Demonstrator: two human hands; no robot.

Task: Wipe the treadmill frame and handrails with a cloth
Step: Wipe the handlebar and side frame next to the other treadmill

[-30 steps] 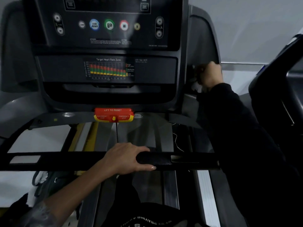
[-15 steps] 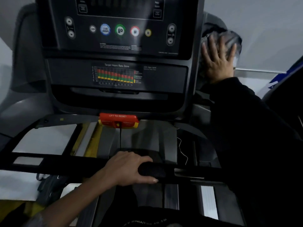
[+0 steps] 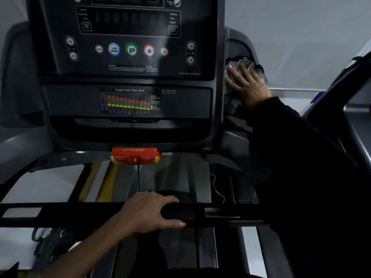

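While left hand [image 3: 148, 212] wraps the crosswise handrail [image 3: 60, 214], right hand [image 3: 246, 83] flattens cloth [image 3: 244, 62].

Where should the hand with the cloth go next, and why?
Probably slide down. The right hand presses the cloth flat on the grey frame beside the console, and more frame shows below it. The left hand grips the front handrail, steadying the person.

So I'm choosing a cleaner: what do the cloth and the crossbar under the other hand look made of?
The cloth looks like soft grey fabric, bunching in folds under the right hand. The crossbar looks like matte black plastic or rubber, with a duller padded-looking grip beside the left hand; I can't tell which.
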